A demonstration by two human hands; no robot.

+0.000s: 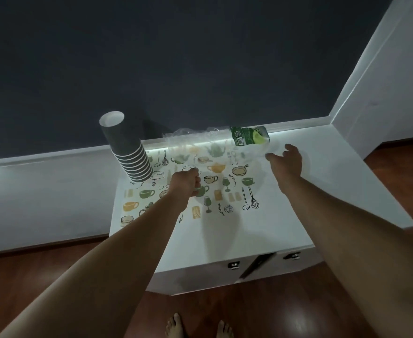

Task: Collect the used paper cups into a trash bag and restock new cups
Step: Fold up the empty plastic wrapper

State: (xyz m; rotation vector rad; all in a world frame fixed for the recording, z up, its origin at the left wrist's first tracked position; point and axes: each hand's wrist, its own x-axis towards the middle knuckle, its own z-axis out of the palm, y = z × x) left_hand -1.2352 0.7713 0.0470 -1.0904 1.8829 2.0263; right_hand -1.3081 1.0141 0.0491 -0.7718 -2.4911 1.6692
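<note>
A tall stack of dark grey paper cups point(129, 152) with white insides stands at the back left of the white cabinet top point(261, 230). A clear plastic cup sleeve point(195, 145) with a green label point(248, 135) hangs in the air over the back of the cabinet. My left hand point(185, 182) is curled into a fist and grips the sleeve's near end. My right hand point(287, 162) is spread with relaxed fingers just below and right of the green label end. Whether it touches the plastic I cannot tell.
A mat point(200, 189) printed with green and yellow kitchenware covers the back half of the cabinet top. Behind it run a white ledge and a dark wall. Drawers with handles point(233, 265) face me; one stands slightly ajar. My bare feet are on the wooden floor.
</note>
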